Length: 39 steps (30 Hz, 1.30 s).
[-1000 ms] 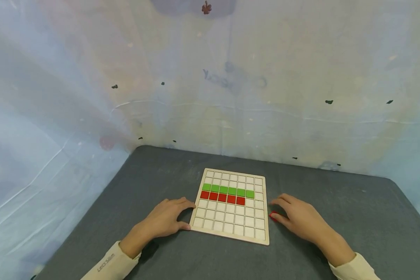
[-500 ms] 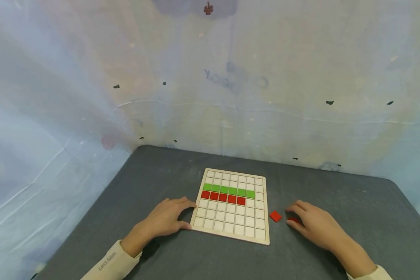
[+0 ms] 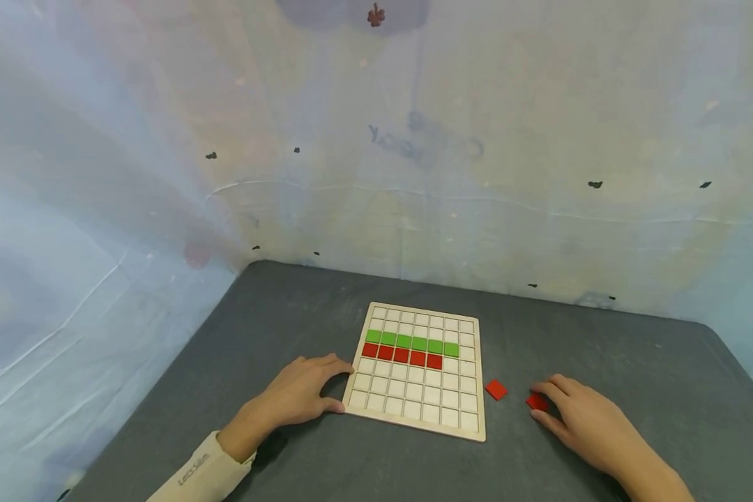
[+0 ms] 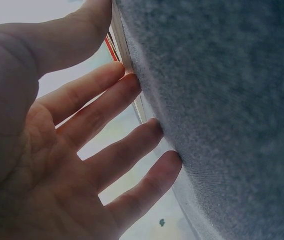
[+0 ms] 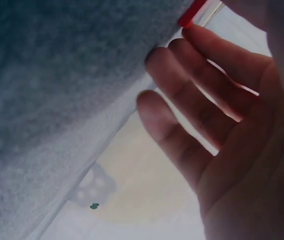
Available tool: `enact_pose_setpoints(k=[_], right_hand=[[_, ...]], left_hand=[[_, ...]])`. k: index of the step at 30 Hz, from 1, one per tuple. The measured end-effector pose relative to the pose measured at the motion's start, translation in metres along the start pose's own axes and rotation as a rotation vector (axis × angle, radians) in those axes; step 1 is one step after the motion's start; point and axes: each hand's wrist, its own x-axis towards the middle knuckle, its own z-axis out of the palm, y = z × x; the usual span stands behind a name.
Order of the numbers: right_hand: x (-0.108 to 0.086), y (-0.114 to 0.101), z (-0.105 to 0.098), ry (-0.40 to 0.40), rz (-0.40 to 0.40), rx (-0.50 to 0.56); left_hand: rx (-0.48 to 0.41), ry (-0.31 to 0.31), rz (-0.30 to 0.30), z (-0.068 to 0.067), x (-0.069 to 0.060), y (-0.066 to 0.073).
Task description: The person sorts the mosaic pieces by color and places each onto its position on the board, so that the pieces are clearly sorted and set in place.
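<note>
A pale wooden grid board (image 3: 412, 394) lies on the dark table, with a row of green square tiles (image 3: 404, 341) above a row of red square tiles (image 3: 401, 355). My left hand (image 3: 295, 392) touches the board's left edge with its thumb and fingertips; in the left wrist view the fingers (image 4: 126, 150) are spread and nearly straight. Right of the board lies a loose red tile (image 3: 496, 389). Farther right, a second red tile (image 3: 537, 401) sits between thumb and index finger of my right hand (image 3: 592, 422), partly hidden. The right wrist view shows a fingertip touching red (image 5: 191, 14).
The dark grey table (image 3: 301, 314) has a rounded far corner at the left and at the right. Behind it and at the left hangs a pale patterned sheet (image 3: 414, 230). Bare grid cells lie above and below the coloured rows.
My right hand has moved right and nearer, away from the board. It has let go of the red tile beside the board, and the second red tile has come into sight. My left hand stays put.
</note>
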Motion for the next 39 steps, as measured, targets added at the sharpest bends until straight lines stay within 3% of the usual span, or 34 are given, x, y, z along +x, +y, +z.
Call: enact_pose_setpoints(k=[7,20,39], right_hand=[[-0.0037,0.0043,-0.0013,0.003,0.043,0.011],[-0.0027,0.0004,0.0048,0.055,0.002,0.003],[-0.0029,0.0038,0.0037,0.016,0.024,0.024]], left_hand=[[0.001,0.010,0.018,-0.0016,0.0000,0.0010],[0.020,0.003,0.024,-0.0014,-0.0004,-0.0055],[-0.024,-0.012,0.024,0.0007,0.0006,-0.0035]])
